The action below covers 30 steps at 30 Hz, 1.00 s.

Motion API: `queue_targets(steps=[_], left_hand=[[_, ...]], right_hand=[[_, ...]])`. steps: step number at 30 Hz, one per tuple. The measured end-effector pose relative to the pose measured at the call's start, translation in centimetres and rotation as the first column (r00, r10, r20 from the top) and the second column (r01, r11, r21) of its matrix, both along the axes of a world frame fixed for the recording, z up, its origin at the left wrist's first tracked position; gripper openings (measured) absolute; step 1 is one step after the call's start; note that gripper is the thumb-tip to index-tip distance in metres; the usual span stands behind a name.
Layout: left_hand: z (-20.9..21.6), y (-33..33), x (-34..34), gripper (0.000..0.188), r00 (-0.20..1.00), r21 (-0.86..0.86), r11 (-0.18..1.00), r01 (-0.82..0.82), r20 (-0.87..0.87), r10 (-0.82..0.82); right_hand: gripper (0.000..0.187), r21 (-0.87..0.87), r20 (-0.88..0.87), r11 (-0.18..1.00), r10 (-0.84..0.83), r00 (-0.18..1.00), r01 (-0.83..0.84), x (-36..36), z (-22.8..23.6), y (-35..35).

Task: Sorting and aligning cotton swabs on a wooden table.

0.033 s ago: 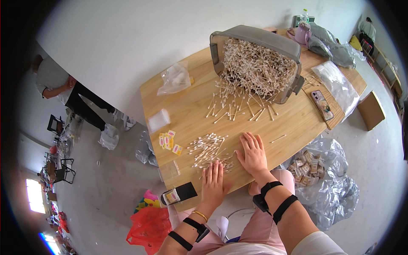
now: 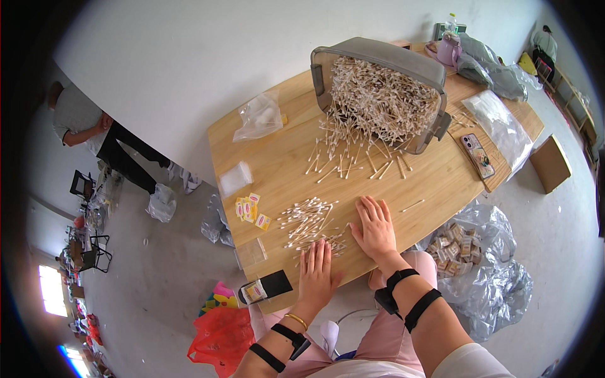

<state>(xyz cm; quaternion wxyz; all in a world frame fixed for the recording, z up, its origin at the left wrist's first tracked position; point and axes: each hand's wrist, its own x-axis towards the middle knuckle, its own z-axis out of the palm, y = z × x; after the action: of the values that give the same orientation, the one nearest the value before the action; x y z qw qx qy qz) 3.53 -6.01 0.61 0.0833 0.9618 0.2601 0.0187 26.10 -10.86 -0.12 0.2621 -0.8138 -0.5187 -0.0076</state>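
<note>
My left hand (image 2: 317, 274) lies flat near the table's front edge, fingers together and stretched out. Its fingertips are at the near side of a loose pile of cotton swabs (image 2: 307, 219). To the right of that pile, my right hand (image 2: 375, 232) rests palm down on the wood, fingers extended and thumb apart, holding nothing. A single cotton swab (image 2: 413, 205) lies beyond it to the right. Behind both hands a grey plastic bin (image 2: 387, 51) lies tipped on its side, with a mass of swabs (image 2: 384, 94) spilling from its mouth.
Small yellow-and-white cards (image 2: 247, 206), clear bags (image 2: 236, 179) and a black holder (image 2: 277, 285) with a small pack line the table's left. A phone (image 2: 477, 155) lies at right. Beside the table sit a bag of small packs (image 2: 455, 251) and a red bag (image 2: 222, 337). A person (image 2: 82, 120) stands left.
</note>
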Motion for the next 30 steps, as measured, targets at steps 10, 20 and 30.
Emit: queue_targets(steps=[10, 20, 30], left_hand=[[1.1, 4.0, 1.1, 0.102, 0.972, 0.008, 0.991, -0.137, 0.192, 0.133], [1.0, 5.9, 2.8, 0.112, 0.966, 0.007, 0.986, -0.164, 0.204, 0.159], [-1.4, 2.7, 0.1, 0.082, 0.988, 0.005, 0.994, -0.107, 0.108, 0.106]], right_hand=[[0.060, 0.011, -0.009, 1.000, 0.014, 1.000, -0.014, 0.0, -0.2, 0.1], [0.058, -0.004, 0.000, 1.000, -0.006, 1.000, 0.006, 0.2, -0.5, -0.2], [0.058, 0.011, -0.004, 1.000, 0.000, 1.000, 0.000, 0.1, -0.2, 0.0]])
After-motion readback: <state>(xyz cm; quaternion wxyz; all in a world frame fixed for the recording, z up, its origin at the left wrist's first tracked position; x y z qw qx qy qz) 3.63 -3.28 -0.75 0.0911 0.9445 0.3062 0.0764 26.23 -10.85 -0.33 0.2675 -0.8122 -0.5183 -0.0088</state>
